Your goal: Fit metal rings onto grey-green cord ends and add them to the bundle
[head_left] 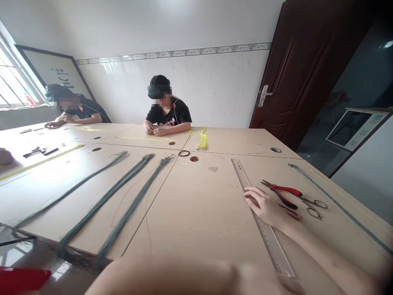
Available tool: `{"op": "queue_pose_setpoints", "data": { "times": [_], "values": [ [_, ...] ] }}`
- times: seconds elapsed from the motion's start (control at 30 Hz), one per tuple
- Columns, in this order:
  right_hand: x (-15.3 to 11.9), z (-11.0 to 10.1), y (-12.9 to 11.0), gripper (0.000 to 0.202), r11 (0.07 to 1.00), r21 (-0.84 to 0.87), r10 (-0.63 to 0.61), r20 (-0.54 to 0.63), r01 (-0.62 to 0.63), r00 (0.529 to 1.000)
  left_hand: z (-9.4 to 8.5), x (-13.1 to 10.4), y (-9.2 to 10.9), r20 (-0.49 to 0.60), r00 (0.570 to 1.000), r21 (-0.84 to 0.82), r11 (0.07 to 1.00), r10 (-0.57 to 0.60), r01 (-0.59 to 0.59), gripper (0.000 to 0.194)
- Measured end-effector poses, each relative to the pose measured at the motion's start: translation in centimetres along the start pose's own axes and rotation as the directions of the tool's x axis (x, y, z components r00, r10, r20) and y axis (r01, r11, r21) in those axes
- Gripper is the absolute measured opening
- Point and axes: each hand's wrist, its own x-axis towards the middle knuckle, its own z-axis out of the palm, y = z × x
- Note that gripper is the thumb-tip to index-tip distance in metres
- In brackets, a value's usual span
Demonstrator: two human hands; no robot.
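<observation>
My right hand lies across a clear ruler, fingers stretched over its middle and nothing visible held in them. Beside the wrist rest pliers with red and black handles, a pair of scissors and a reddish handle partly covered by the hand. My left arm crosses the bottom of the view, large and blurred. My left hand is at the lower edge near the ruler's near end, its fingers mostly cut off from sight.
Three bundles of grey-green strands lie on the left, another strand bundle on the right. Yellow strands, a black ring and table holes are farther off. Two people sit across the table.
</observation>
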Motion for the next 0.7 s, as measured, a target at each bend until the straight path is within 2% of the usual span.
{"op": "queue_pose_setpoints", "data": {
  "times": [0.07, 0.13, 0.17, 0.2, 0.23, 0.33, 0.4, 0.43, 0.47, 0.5, 0.57, 0.63, 0.7],
  "values": [
    [-0.1, 0.2, 0.2, 0.016, 0.999, 0.025, 0.029, -0.001, -0.029, 1.000, -2.1, -3.3, -3.4, -0.033, 0.999, 0.000, 1.000, 0.003, -0.003, 0.023],
    [-0.1, 0.3, 0.2, 0.016, 0.998, 0.045, 0.047, 0.003, -0.047, 0.999, -4.6, -7.4, -6.9, -0.158, 0.973, 0.054, 0.983, -0.168, 0.178, 0.024],
    [-0.1, 0.3, 0.2, 0.016, 0.997, 0.052, 0.055, 0.004, -0.055, 0.998, -5.9, -9.6, -8.6, -0.242, 0.928, 0.077, 0.948, -0.282, 0.308, 0.022],
    [-0.1, 0.3, 0.2, 0.017, 0.996, 0.059, 0.063, 0.005, -0.063, 0.998, -7.2, -11.8, -10.2, -0.321, 0.862, 0.084, 0.894, -0.393, 0.439, 0.021],
    [-0.1, 0.3, 0.3, 0.018, 0.995, 0.064, 0.072, 0.006, -0.072, 0.997, -8.4, -13.8, -11.7, -0.393, 0.777, 0.078, 0.824, -0.492, 0.561, 0.021],
    [0.0, 0.4, 0.4, 0.020, 0.993, 0.076, 0.092, 0.008, -0.092, 0.996, -11.3, -18.4, -15.6, -0.556, 0.446, -0.006, 0.540, -0.702, 0.842, 0.023],
    [0.0, 0.5, 0.4, 0.021, 0.991, 0.086, 0.099, 0.014, -0.100, 0.995, -12.8, -20.3, -18.0, -0.590, 0.243, -0.076, 0.353, -0.770, 0.933, 0.026],
    [0.0, 0.5, 0.4, 0.022, 0.990, 0.091, 0.102, 0.016, -0.103, 0.995, -13.4, -21.0, -19.1, -0.594, 0.163, -0.103, 0.275, -0.788, 0.956, 0.028],
    [0.0, 0.5, 0.4, 0.023, 0.990, 0.096, 0.106, 0.018, -0.107, 0.994, -13.9, -21.4, -20.1, -0.588, 0.101, -0.122, 0.211, -0.802, 0.970, 0.029],
    [0.0, 0.5, 0.3, 0.024, 0.989, 0.102, 0.109, 0.020, -0.110, 0.994, -14.4, -21.8, -21.1, -0.579, 0.054, -0.133, 0.160, -0.813, 0.978, 0.029],
    [0.0, 0.4, 0.1, 0.024, 0.987, 0.112, 0.112, 0.027, -0.114, 0.993, -15.1, -22.2, -22.9, -0.553, -0.007, -0.136, 0.082, -0.833, 0.987, 0.030],
    [0.0, 0.1, -0.2, 0.023, 0.986, 0.120, 0.115, 0.037, -0.119, 0.993, -15.5, -22.4, -24.5, -0.517, -0.037, -0.115, 0.027, -0.855, 0.993, 0.029],
    [0.0, -0.3, -0.5, 0.022, 0.985, 0.125, 0.116, 0.050, -0.122, 0.992, -15.6, -22.4, -25.8, -0.481, -0.043, -0.072, -0.010, -0.876, 0.997, 0.029]
  ]
}}
